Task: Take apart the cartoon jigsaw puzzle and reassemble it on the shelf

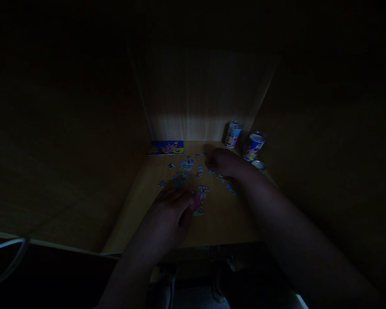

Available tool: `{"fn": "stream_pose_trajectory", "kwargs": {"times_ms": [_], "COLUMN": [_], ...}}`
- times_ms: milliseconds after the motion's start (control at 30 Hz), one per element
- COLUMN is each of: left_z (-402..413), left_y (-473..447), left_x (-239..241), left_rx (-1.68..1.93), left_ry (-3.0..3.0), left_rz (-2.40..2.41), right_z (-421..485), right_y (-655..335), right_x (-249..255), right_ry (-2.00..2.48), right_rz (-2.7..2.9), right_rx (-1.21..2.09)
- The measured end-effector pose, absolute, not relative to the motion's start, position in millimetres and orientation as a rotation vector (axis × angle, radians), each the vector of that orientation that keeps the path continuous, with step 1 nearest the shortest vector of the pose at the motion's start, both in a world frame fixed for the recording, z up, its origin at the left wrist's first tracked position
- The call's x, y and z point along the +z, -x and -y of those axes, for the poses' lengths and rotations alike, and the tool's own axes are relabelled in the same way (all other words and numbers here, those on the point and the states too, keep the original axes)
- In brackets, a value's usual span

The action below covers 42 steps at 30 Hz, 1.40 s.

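Observation:
A small, partly joined jigsaw puzzle (pixel 198 201), pink in its middle, lies on the wooden surface. At its left edge is my left hand (pixel 173 210), fingers curled and closed; whether a piece is between them is hidden. My right hand (pixel 225 162) reaches over the far right, its fingers pinched together and pointing down. Darkness hides what they may hold. Loose jigsaw pieces (pixel 186 165) are scattered between and beyond my hands. More pieces (pixel 229 186) form a slanting row below my right wrist.
A blue picture card (pixel 167 147) with cartoon figures lies at the back left. Two cartoon-printed cans (pixel 233 135) (pixel 254 146) stand at the back right, with a round lid (pixel 259 165) nearby. Wooden panels (pixel 196 94) enclose the dim surface. A white cable (pixel 6 245) hangs at lower left.

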State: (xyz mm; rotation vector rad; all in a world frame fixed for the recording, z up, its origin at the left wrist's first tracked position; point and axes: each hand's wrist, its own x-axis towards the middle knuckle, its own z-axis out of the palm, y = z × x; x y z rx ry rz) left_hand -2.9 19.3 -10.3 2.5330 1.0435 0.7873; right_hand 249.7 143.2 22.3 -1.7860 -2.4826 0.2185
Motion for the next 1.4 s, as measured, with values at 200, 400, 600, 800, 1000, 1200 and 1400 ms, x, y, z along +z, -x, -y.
{"fn": "stream_pose_trajectory", "kwargs": {"times_ms": [200, 400, 600, 800, 1000, 1200, 1400], "left_z": [-19, -18, -20, -21, -21, -22, -23], "left_y": [4, 3, 3, 2, 5, 5, 3], "left_x": [-11, -11, -11, -12, -14, -15, -15], "left_rx": [0.791, 0.774, 0.802, 0.803, 0.773, 0.775, 0.783], "left_ry": [-2.522, -2.518, -2.516, -2.507, -2.505, -2.501, -2.509], "left_rz": [-1.034, -1.052, -1.088, -1.182, -1.184, -1.171, -1.174], "right_z": [-146, -147, -153, -146, -137, -137, -140], "right_y": [-249, -249, -250, -253, -253, -251, -251], "right_x": [21, 16, 10, 19, 28, 28, 26], "right_ry": [1.751, 1.599, 1.361, 1.336, 1.326, 1.292, 1.233], "right_rz": [2.506, 2.450, 2.144, 1.987, 2.145, 2.240, 2.385], "right_rx": [0.358, 0.381, 0.626, 1.381, 1.567, 1.616, 1.527]}}
